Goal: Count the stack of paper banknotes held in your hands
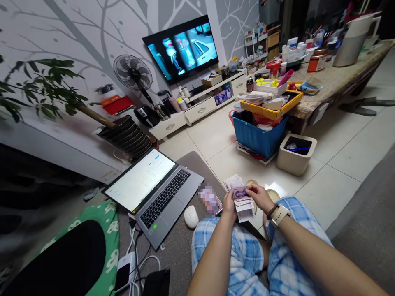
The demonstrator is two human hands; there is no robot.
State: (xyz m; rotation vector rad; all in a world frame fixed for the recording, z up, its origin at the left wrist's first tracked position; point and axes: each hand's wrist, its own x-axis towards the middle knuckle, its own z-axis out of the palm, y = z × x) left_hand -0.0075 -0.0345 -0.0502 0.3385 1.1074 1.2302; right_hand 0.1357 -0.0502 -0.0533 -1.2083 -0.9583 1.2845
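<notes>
Both my hands hold a stack of banknotes [241, 201] above my knees, which are in blue checked shorts. My left hand [228, 204] grips the stack's left side. My right hand [260, 197], with a watch on its wrist, pinches the top purple note. More notes fan out behind the stack. A blurred flat object [210, 200] lies just left of my left hand.
An open laptop [154, 191] and a white mouse [191, 216] lie on a grey mat to the left. Ahead stand a blue crate [259, 137] and a beige bin [295, 154]. A cluttered table [336, 80] runs at the right; a TV [182, 49], fan and plant are along the wall.
</notes>
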